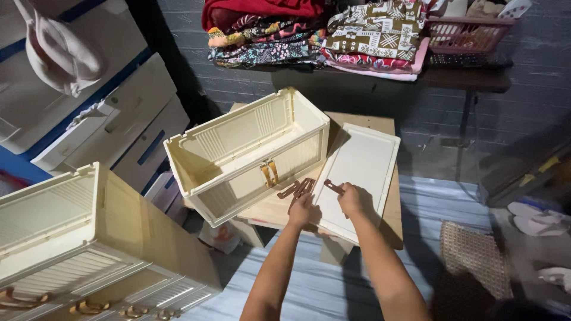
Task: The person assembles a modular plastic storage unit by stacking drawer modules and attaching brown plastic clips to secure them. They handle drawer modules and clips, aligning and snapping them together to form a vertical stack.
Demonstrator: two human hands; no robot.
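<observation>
My right hand (352,200) rests on a flat cream plastic panel (363,166) and pinches a small brown handle piece (332,187) at its near edge. My left hand (303,209) lies on the low wooden table (389,220), its fingers on a small pile of brown handle pieces (297,189). Just left of them sits an open cream plastic storage box (244,151) with two brown handles on its front.
An assembled cream and wood-tone drawer unit (89,249) stands at the lower left. Folded patterned fabrics (333,35) and a pink basket (467,32) lie on a shelf behind. A woven mat (473,255) and sandals (538,220) are on the floor at right.
</observation>
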